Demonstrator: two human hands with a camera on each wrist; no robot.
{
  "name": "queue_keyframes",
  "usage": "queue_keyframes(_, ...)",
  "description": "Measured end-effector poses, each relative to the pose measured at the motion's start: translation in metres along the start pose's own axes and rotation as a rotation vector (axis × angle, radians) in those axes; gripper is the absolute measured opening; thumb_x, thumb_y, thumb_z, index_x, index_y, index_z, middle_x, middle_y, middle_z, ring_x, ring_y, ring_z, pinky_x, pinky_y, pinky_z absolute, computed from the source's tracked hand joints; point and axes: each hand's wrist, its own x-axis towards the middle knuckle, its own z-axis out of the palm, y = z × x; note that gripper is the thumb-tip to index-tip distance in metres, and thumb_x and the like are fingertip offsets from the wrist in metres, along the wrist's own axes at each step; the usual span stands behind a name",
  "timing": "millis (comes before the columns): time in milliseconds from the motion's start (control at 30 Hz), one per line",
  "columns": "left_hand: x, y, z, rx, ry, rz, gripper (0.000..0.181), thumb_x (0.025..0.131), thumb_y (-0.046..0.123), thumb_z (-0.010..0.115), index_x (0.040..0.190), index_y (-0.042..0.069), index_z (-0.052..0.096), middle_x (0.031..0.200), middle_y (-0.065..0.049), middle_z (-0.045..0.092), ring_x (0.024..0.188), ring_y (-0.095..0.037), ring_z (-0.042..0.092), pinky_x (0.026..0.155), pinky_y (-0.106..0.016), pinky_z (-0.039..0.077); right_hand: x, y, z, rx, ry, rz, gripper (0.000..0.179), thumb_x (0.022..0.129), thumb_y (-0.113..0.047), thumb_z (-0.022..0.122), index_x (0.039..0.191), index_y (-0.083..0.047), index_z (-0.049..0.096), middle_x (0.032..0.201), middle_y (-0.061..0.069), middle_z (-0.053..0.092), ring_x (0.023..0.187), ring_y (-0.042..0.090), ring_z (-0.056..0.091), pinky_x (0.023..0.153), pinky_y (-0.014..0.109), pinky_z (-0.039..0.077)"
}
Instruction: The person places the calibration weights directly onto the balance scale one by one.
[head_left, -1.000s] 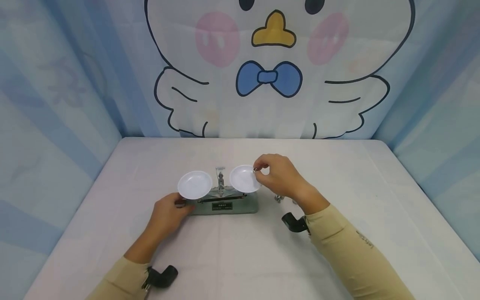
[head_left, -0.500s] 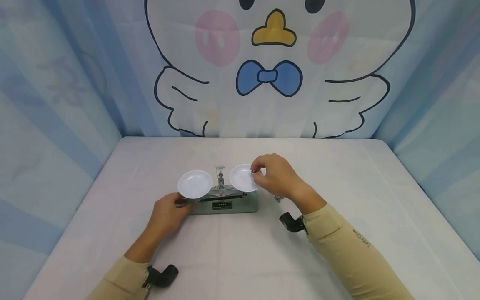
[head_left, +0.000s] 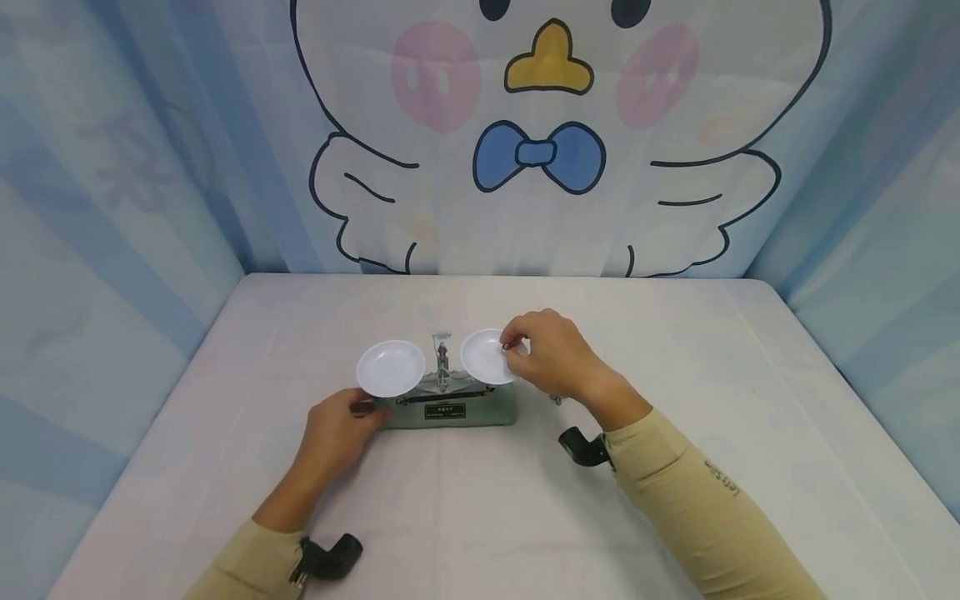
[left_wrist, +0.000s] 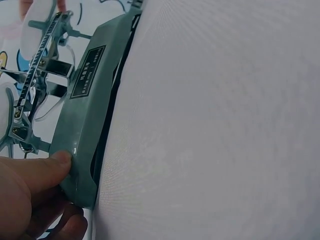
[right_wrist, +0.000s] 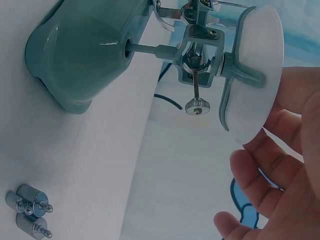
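Green balance (head_left: 444, 387) sits mid-scene, left hand (head_left: 333, 431) wrapped round its left end; right hand's (head_left: 553, 352) kinda arched over the right pan (head_left: 482, 358), fingertips pinching some tiny shiny piece (head_left: 506, 345).

A pale tabletop (head_left: 450, 517) with rounded far corners stretches toward a white fabric backdrop (head_left: 450, 229). Printed on it is a large cartoon figure: black eyes (head_left: 630, 12) at the upper edge, round pink cheeks (head_left: 435, 77), a yellow beak (head_left: 550, 67), a blue bow tie (head_left: 536, 153) and outlined wings (head_left: 360, 204). Light-blue patterned curtains (head_left: 90, 292) hang along both sides.
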Motion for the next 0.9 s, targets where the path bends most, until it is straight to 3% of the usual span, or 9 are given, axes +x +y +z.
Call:
queue_keyframes(433,-0.001,0.000,0.002,-0.028,0.004,-0.030,0.044,0.088,0.014,0.075,0.123,-0.009,0.063,0.119,-0.026,0.066,0.116,-0.043,0.060,0.099,-0.058,0.046,-0.001,0.002,-0.002,0.021,-0.005,-0.028,0.016,0.092,-0.010,0.065,0.104,-0.005,0.075,0.105,0.007,0.071,0.095,0.026,0.057,0.081,0.041,0.050)
queue_keyframes(700,-0.002,0.001,0.003,-0.029,0.013,-0.040,0.045,0.087,0.014,0.075,0.124,-0.008,0.063,0.119,-0.026,0.066,0.114,-0.041,0.061,0.097,-0.056,0.048,-0.006,0.002,-0.004,0.028,-0.005,0.022,0.020,0.093,-0.016,0.068,0.109,-0.005,0.072,0.111,0.009,0.069,0.102,0.028,0.057,0.086,0.043,0.052)
queue_keyframes(900,-0.003,0.002,0.003,-0.040,0.012,-0.048,0.045,0.088,0.012,0.074,0.127,-0.007,0.062,0.122,-0.025,0.065,0.114,-0.040,0.062,0.097,-0.056,0.048,-0.014,0.013,-0.009,0.078,0.049,0.035,0.022,0.093,-0.014,0.068,0.113,-0.003,0.070,0.113,0.010,0.068,0.105,0.028,0.059,0.087,0.044,0.054)
